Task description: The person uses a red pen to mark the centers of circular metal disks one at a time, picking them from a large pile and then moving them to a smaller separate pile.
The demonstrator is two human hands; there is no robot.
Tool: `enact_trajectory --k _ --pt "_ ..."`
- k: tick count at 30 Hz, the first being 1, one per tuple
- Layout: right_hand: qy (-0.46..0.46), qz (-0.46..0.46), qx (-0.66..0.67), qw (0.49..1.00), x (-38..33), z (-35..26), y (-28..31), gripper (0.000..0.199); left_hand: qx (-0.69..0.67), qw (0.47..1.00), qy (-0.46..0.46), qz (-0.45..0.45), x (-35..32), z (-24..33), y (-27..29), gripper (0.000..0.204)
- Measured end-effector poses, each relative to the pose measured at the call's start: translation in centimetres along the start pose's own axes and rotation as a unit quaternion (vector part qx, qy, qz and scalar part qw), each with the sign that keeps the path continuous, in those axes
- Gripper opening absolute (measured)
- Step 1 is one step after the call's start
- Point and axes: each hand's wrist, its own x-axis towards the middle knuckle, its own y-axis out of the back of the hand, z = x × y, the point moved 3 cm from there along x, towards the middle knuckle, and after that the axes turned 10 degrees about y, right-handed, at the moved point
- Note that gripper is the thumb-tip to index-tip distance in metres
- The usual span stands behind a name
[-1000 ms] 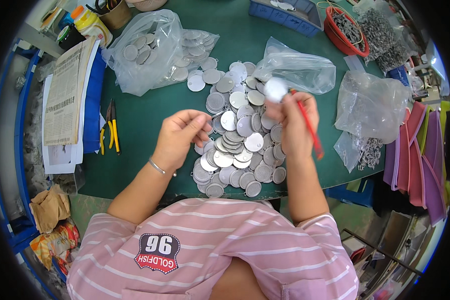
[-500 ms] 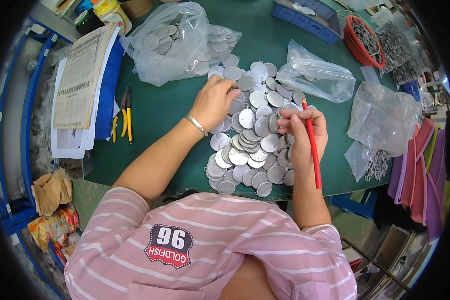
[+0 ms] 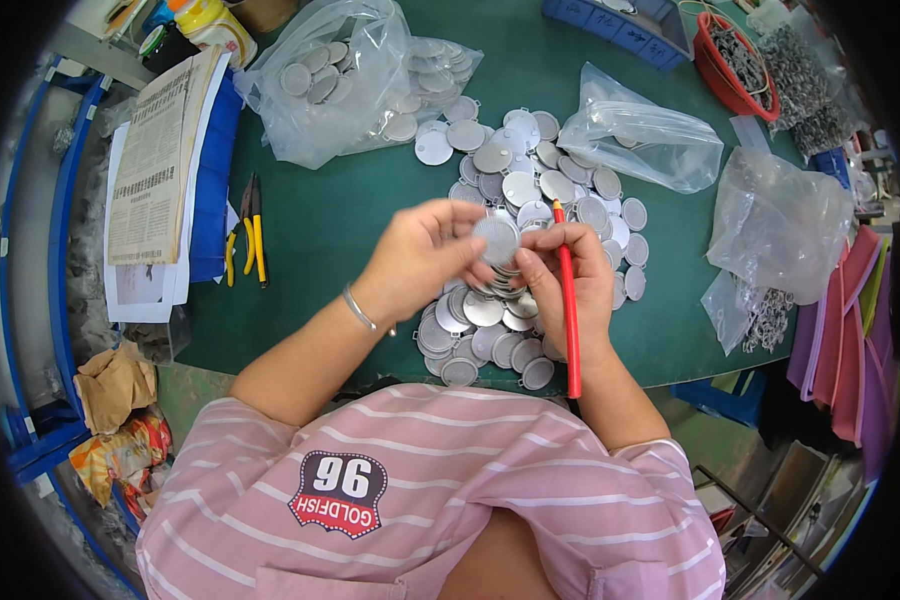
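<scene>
Above the pile, my left hand (image 3: 418,258) pinches the left edge of a round silver-grey metal disc (image 3: 496,240), its face turned up. My right hand (image 3: 578,285) has thumb and forefinger at the disc's right edge. A red pencil (image 3: 571,320) rests along that hand, its tip pointing away from me. Several similar discs (image 3: 484,308), some with small loops on the rim, lie heaped under and around both hands. Part of the heap is hidden by my fingers.
Clear plastic bags, one holding discs (image 3: 322,90), lie on the green table (image 3: 315,225). Yellow-handled pliers (image 3: 254,235) lie beside papers (image 3: 155,190) at left. Far right are a blue bin (image 3: 620,35), a red basket (image 3: 715,75) and a bag of metal rings (image 3: 765,318).
My left hand has come from the far left of the heap toward me and right, to the disc. My right hand has moved left with the pencil, and the two hands now meet.
</scene>
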Motion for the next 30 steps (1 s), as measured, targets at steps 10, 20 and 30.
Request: enact_trajectory --k 10,20,30 --pt "0.122 0.035 -0.148 0.981 -1.1 0.4 1.1 0.03 -0.02 0.997 0.069 0.042 0.4 -3.3 0.5 0.015" --pt "0.172 0.04 -0.065 0.982 -2.9 2.0 1.9 0.007 -0.039 0.994 0.095 0.041 1.0 -4.1 0.9 0.017" --pt "0.218 -0.02 -0.09 0.972 -2.7 1.8 1.9 0.007 -0.033 0.995 0.087 0.037 0.9 -4.0 0.8 0.019"
